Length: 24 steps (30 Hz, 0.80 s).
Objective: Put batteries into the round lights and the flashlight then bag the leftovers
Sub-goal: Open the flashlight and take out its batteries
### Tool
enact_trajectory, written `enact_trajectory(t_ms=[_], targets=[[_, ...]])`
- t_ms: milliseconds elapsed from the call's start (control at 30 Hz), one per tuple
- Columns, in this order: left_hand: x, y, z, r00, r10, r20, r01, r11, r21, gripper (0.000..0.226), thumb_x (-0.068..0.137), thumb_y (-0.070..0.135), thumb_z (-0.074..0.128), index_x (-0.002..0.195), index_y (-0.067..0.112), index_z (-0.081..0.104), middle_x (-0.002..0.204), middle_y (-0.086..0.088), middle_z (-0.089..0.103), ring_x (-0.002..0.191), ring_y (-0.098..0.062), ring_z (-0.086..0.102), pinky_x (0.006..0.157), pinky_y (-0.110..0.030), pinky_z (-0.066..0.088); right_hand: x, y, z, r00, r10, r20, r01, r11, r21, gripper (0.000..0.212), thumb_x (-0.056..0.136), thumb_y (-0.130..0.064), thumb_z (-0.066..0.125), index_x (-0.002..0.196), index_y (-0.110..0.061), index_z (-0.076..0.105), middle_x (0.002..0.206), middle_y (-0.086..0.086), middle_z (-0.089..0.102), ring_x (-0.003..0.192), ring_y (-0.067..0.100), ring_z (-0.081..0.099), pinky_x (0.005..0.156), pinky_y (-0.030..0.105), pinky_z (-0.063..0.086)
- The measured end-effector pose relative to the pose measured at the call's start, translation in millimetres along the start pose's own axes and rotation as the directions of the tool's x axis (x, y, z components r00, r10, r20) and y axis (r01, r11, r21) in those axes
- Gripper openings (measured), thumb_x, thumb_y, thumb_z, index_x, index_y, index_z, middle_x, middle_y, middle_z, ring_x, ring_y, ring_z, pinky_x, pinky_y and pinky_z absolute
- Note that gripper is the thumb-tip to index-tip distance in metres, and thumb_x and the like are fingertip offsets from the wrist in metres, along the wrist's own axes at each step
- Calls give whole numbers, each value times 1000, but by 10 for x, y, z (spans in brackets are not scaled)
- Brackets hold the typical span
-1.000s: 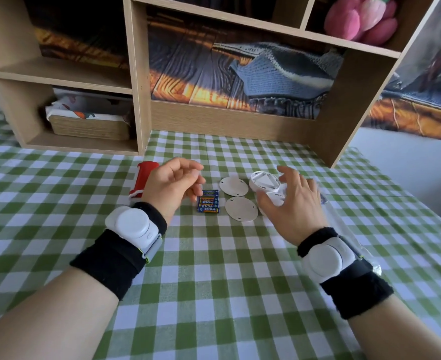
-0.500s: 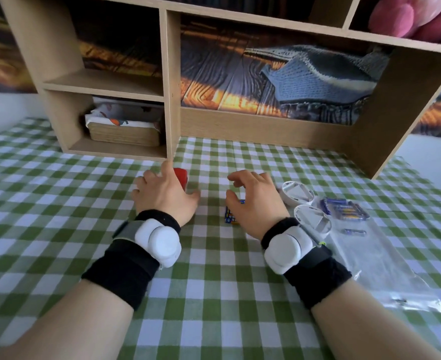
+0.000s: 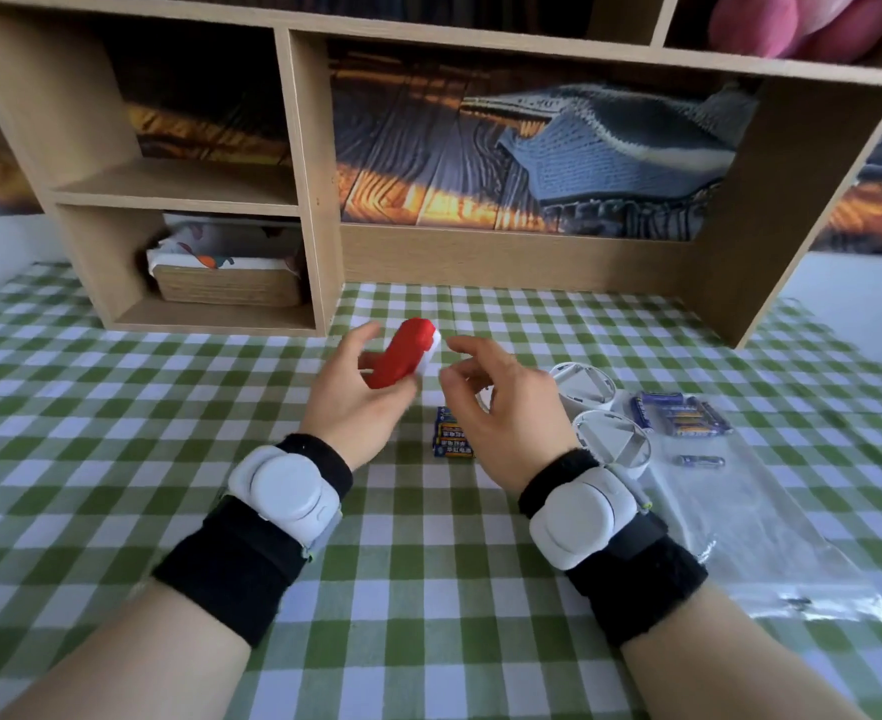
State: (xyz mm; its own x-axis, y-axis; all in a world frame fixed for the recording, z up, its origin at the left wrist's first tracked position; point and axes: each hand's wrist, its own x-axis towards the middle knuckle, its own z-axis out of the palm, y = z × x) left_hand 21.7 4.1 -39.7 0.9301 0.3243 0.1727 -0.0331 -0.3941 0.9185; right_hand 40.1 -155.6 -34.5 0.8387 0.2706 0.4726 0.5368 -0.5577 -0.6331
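Observation:
My left hand (image 3: 348, 402) holds the red flashlight (image 3: 402, 353) lifted above the table, its white end pointing up and right. My right hand (image 3: 501, 407) hovers just right of it, fingers curled and apart, holding nothing I can see. Under the right hand lies a blue and orange pack of batteries (image 3: 449, 441). Two white round lights (image 3: 587, 389) (image 3: 615, 444) lie open side up to the right. Beyond them sit a blue battery pack (image 3: 680, 415) and a single loose battery (image 3: 701, 461) on a clear plastic bag (image 3: 756, 537).
A green and white checked cloth (image 3: 117, 459) covers the table. A wooden shelf unit (image 3: 314, 189) stands along the back, with a woven basket (image 3: 226, 288) in its lower left compartment.
My left hand has picked the red flashlight up off the table. My right hand has lifted off the battery pack and moved toward the flashlight.

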Motion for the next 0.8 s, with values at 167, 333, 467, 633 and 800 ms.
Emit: enact_trajectory(t_ms=[167,333,467,633,800], targets=[[-57,-13,67,982,163,95,-162,987,-21,70,83,42,74,143,43,38,132,9,54,116,-8,55,95,-27,49,6,-8,4,992,107,62,-114,986,122,60,95,-46,54,149,-26,35,98,-21,68,85,-10,61,74,2,45],[-97,-11,68,975,173,141,-153,978,-142,56,86,42,68,138,41,45,118,8,63,99,-5,64,77,-20,54,12,63,47,993,116,31,-120,962,244,58,95,-44,55,148,-30,35,107,-15,71,99,-3,65,87,27,56],[-64,-12,70,975,50,215,55,889,-455,31,90,32,64,120,38,65,115,2,72,104,-13,68,87,-32,56,-15,49,44,997,78,13,-78,966,247,52,96,-27,58,145,-29,40,105,-21,67,97,-9,63,80,10,49],[-18,14,79,958,-122,259,276,638,-719,30,96,19,51,123,14,64,103,-15,74,89,-27,70,83,-45,52,-18,70,62,1000,17,3,-17,986,164,48,91,-28,66,137,-29,52,111,-14,61,100,-8,58,77,10,51],[-44,29,50,948,-84,306,300,556,-775,27,100,11,42,113,14,65,90,-11,75,74,-23,70,63,-38,57,-19,100,88,1000,3,-9,-2,987,159,45,89,-29,69,131,-34,54,113,-17,54,99,-3,57,76,15,52]])
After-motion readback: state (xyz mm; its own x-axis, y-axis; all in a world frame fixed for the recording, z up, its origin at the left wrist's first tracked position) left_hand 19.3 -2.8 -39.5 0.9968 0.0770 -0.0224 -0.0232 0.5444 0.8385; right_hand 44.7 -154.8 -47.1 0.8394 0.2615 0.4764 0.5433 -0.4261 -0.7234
